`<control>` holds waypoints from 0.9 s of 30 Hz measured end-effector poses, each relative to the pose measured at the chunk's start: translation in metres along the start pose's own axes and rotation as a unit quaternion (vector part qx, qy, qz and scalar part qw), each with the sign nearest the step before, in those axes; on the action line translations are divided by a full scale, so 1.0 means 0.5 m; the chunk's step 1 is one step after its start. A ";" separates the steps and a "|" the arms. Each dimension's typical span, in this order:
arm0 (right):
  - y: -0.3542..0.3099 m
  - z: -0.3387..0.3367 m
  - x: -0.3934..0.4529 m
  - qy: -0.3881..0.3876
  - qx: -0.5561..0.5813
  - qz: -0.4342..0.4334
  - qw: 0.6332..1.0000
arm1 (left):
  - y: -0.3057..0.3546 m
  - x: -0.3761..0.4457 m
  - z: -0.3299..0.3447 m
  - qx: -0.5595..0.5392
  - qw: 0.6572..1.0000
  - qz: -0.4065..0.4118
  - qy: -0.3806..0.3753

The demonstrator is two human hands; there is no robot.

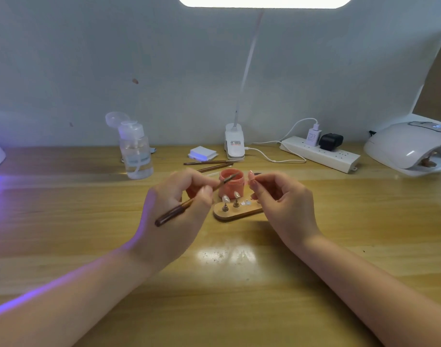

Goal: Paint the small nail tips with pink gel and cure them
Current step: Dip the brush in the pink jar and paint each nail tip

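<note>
My left hand (pixel 179 204) grips a brown brush (pixel 189 202), its tip reaching over the open pink gel jar (pixel 231 187). Beside the jar on the right, my right hand (pixel 282 199) pinches a small stand carrying a pink-painted nail tip (pixel 251 176). In front of the jar lies an oval wooden holder (pixel 235 213). Two clear nail tips (pixel 230 197) stand on pegs in it. A white curing lamp (pixel 409 146) sits at the far right.
A clear pump bottle (pixel 135 149) stands at the back left. Spare brushes (pixel 209 163), a stack of white pads (pixel 202 153), a clip desk lamp (pixel 235 144) and a power strip (pixel 319 154) line the back of the wooden table (pixel 227 284). Purple light glows at the left.
</note>
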State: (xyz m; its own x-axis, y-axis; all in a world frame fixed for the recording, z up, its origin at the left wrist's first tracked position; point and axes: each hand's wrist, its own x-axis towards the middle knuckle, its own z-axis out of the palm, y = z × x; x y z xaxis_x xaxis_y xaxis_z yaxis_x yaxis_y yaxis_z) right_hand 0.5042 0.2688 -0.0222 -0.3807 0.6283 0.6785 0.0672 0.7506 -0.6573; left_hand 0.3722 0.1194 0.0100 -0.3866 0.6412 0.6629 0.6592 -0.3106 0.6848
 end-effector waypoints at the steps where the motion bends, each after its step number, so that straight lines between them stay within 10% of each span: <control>1: 0.001 0.000 0.000 -0.003 -0.004 -0.006 1.000 | 0.002 0.011 0.002 -0.012 1.000 -0.021 0.009; 16: 0.005 0.007 0.001 0.003 -0.020 -0.038 0.999 | -0.019 0.233 0.088 0.148 0.919 -0.304 -0.201; 27: -0.004 0.004 -0.003 -0.012 -0.029 -0.044 0.999 | -0.074 0.216 -0.014 -0.063 0.864 -0.495 -0.066</control>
State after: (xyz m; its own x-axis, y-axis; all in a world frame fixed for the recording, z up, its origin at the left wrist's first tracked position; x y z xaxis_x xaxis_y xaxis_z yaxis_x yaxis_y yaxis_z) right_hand 0.5027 0.2661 -0.0225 -0.4087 0.5544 0.7250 0.0845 0.8140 -0.5748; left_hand 0.3017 0.1951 0.0583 -0.6382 0.7086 -0.3010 -0.0310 0.3670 0.9297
